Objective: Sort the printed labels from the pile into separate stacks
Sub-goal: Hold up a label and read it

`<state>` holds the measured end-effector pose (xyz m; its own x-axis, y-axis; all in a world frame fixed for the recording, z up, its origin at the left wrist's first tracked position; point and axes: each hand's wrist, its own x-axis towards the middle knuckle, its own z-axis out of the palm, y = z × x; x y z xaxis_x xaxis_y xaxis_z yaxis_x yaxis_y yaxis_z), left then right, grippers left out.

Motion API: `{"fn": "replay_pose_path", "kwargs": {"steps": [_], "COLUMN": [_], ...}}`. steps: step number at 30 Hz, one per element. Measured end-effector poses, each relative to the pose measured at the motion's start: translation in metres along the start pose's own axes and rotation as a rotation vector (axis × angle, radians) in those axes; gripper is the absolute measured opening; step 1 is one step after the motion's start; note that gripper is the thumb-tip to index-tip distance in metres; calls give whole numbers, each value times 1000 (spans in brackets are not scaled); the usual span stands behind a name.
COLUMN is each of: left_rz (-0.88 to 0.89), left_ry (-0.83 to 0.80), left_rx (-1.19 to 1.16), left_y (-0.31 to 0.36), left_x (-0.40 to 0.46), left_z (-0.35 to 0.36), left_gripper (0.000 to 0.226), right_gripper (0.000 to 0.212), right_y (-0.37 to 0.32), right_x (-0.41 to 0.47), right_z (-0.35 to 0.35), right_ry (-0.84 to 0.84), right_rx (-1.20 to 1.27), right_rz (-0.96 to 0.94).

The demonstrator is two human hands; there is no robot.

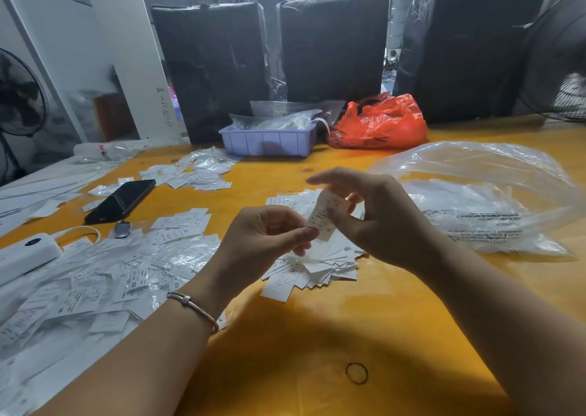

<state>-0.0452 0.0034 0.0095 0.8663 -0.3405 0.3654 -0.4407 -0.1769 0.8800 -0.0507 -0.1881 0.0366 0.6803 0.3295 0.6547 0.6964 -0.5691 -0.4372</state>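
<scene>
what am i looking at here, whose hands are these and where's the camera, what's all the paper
There is no machine here. One picture, taken by a camera worn on a person's head, looks forward and down at their own two bare hands.

The left hand, with a bracelet on its wrist, and the right hand together pinch one small printed label above a yellow table.

Under the hands lies a fanned stack of labels. A large loose pile of labels covers the table's left side, with smaller stacks farther back.

Also on the table: a black phone, a white power bank, a purple tray, a red plastic bag, a clear plastic bag and a rubber band.
</scene>
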Motion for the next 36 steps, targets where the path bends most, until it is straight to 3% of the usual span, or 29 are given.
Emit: {"fn": "replay_pose_path", "kwargs": {"steps": [5, 23, 28, 33, 36], "left_rz": [-17, -42, -115, -195, -262], "left_ry": [51, 81, 143, 297, 437], "left_rx": [-8, -8, 23, 172, 434], "left_y": [-1, -3, -7, -11, -17], "left_x": [1, 2, 5, 9, 12], "left_z": [-2, -2, -9, -24, -39], "left_gripper": [17, 28, 3, 17, 20], "right_gripper": [18, 10, 11, 13, 17], "right_y": [6, 7, 21, 45, 57], "right_x": [4, 1, 1, 2, 0], "right_z": [-5, 5, 3, -1, -10], "right_ry": [158, -134, -19, 68, 141], "right_rx": [71, 366, 257, -110, -377], "right_rz": [100, 256, 350, 469, 593]}}
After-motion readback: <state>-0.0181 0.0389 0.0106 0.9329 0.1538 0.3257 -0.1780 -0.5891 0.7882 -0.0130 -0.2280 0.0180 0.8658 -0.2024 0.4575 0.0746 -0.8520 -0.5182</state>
